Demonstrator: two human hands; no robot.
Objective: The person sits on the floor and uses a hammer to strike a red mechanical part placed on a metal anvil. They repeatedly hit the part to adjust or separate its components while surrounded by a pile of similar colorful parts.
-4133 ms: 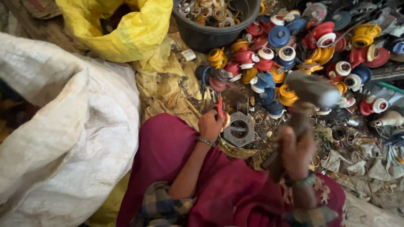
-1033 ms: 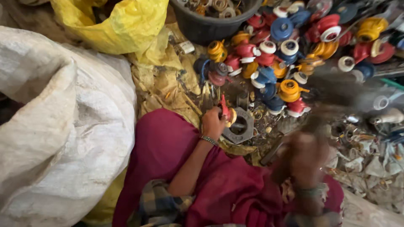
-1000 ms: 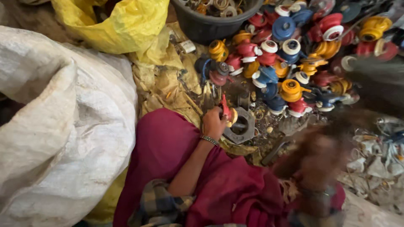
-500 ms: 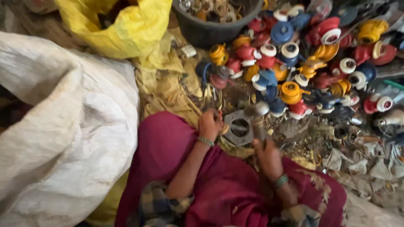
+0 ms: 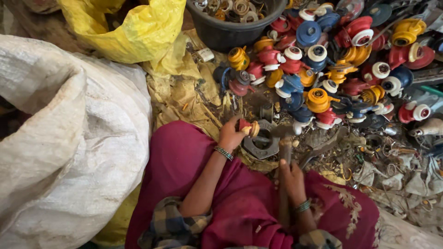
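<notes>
White woven sack left; yellow bag top.

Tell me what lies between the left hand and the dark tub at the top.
In the head view, between the left hand and the dark tub, lie coloured plastic spools on dirty yellowish sacking.

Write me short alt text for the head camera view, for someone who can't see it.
Seen from above, a person's left hand holds a small red and cream part on a metal block while the right hand grips a hammer. Colourful plastic spools, a black tub and a white sack surround them.
</notes>
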